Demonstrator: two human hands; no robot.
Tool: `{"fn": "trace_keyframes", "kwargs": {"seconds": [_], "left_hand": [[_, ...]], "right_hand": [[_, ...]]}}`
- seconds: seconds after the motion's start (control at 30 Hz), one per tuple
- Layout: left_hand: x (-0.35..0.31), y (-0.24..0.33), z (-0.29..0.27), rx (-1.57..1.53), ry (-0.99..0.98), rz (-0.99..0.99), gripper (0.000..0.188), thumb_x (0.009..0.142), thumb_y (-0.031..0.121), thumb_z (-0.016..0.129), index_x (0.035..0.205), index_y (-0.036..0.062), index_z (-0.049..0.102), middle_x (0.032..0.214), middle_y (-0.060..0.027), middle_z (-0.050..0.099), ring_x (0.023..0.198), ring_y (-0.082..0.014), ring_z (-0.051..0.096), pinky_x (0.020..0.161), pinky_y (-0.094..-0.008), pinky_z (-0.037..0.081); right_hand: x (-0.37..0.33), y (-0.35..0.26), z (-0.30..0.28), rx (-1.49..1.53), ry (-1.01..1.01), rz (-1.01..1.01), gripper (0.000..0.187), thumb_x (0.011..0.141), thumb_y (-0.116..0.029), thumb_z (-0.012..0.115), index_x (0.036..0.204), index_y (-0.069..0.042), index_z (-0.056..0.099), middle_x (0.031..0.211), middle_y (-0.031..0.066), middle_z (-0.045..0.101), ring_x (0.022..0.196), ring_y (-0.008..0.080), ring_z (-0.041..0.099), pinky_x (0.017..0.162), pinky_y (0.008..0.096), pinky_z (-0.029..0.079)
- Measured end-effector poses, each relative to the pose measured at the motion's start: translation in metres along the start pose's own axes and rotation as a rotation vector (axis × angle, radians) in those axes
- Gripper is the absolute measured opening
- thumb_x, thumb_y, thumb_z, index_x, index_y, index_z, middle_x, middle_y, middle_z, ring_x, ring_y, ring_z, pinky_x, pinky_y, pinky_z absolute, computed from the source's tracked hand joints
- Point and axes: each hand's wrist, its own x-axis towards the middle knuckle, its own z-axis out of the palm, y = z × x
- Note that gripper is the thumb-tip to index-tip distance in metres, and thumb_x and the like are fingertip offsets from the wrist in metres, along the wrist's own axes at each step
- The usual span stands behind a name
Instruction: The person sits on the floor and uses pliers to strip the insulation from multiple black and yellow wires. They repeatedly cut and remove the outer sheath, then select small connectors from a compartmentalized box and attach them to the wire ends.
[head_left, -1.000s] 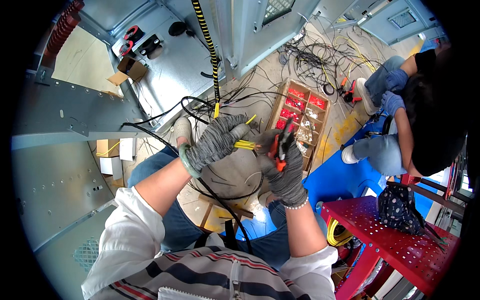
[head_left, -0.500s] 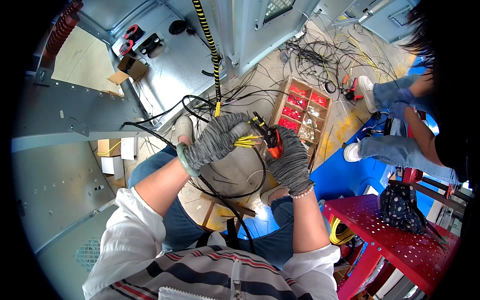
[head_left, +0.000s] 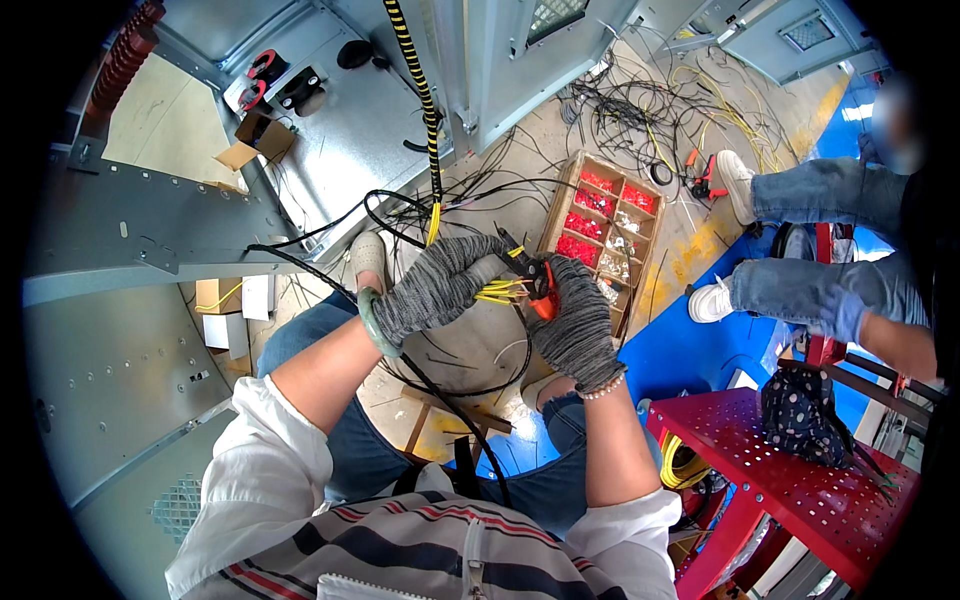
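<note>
My left hand (head_left: 440, 285), in a grey knitted glove, is closed round a bunch of yellow wires (head_left: 497, 291) whose trimmed ends point right. The wires come out of a black-and-yellow wrapped cable bundle (head_left: 428, 110) hanging from above. My right hand (head_left: 578, 325), gloved alike, grips a wire stripper (head_left: 541, 287) with orange-red handles. Its dark jaws reach up-left to a yellow wire (head_left: 516, 252) beside my left fingertips. Whether the jaws are clamped on that wire I cannot make out.
A wooden compartment box (head_left: 556, 222) with red and silvery small parts stands beyond my right hand. Black cables (head_left: 640, 125) tangle on the floor. Metal cabinet panels (head_left: 130, 330) flank my left. At right are a red perforated bench (head_left: 715, 425) and a seated person (head_left: 800, 290).
My hands and the wire stripper have shifted only slightly; the tool's jaws have turned a little. The person at right has leaned back, with a gloved hand now lower.
</note>
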Motion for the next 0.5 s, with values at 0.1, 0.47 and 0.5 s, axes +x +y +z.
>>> {"fn": "trace_keyframes", "kwargs": {"seconds": [0.1, 0.47, 0.5], "left_hand": [[0.000, 0.000, 0.000, 0.015, -0.001, -0.006, 0.021, 0.087, 0.011, 0.044, 0.101, -0.0006, 0.054, 0.085, -0.0098, 0.058, 0.077, -0.0166, 0.054, 0.070, -0.0260, 0.043], [-0.003, -0.017, 0.000, -0.005, 0.078, 0.020, 0.022, 0.085, 0.014, 0.048, 0.098, -0.0016, 0.055, 0.080, -0.0142, 0.059, 0.074, -0.0218, 0.057, 0.069, -0.0295, 0.044], [-0.003, -0.027, 0.001, -0.019, 0.101, 0.070, 0.021, 0.086, 0.015, 0.048, 0.096, -0.0021, 0.055, 0.079, -0.0137, 0.058, 0.074, -0.0224, 0.057, 0.069, -0.0303, 0.044]], "right_hand": [[0.000, 0.000, 0.000, 0.022, -0.010, 0.005, 0.045, 0.060, -0.011, 0.064, 0.102, 0.000, 0.051, 0.087, 0.0157, 0.051, 0.082, 0.0307, 0.052, 0.075, 0.0362, 0.044], [-0.006, -0.005, 0.010, 0.049, -0.003, 0.081, 0.037, 0.067, -0.019, 0.065, 0.095, 0.002, 0.056, 0.082, 0.0199, 0.059, 0.077, 0.0327, 0.059, 0.071, 0.0373, 0.047], [-0.005, -0.007, 0.011, 0.090, -0.048, 0.123, 0.036, 0.068, -0.019, 0.064, 0.097, 0.001, 0.057, 0.082, 0.0196, 0.060, 0.077, 0.0322, 0.059, 0.070, 0.0371, 0.047]]}}
